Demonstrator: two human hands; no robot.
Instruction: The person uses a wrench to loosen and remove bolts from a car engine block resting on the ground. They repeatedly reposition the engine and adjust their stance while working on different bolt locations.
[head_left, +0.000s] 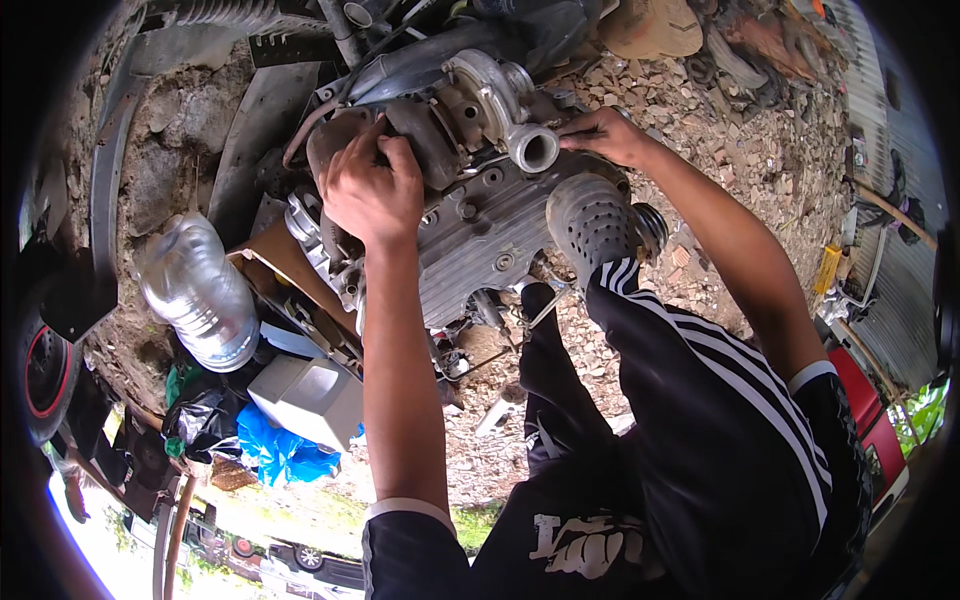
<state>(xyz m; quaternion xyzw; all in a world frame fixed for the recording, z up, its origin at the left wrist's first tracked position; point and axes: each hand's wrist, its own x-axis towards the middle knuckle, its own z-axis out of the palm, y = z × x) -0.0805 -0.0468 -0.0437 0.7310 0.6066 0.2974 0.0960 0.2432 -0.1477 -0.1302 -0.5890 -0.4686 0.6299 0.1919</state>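
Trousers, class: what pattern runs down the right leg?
The trousers are black with white stripes, best seen in the head view.

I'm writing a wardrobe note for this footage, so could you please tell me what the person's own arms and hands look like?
The left hand and right hand are bare, as are the left forearm and right forearm. The left sleeve and right sleeve are short and dark, each edged with a narrow white band.
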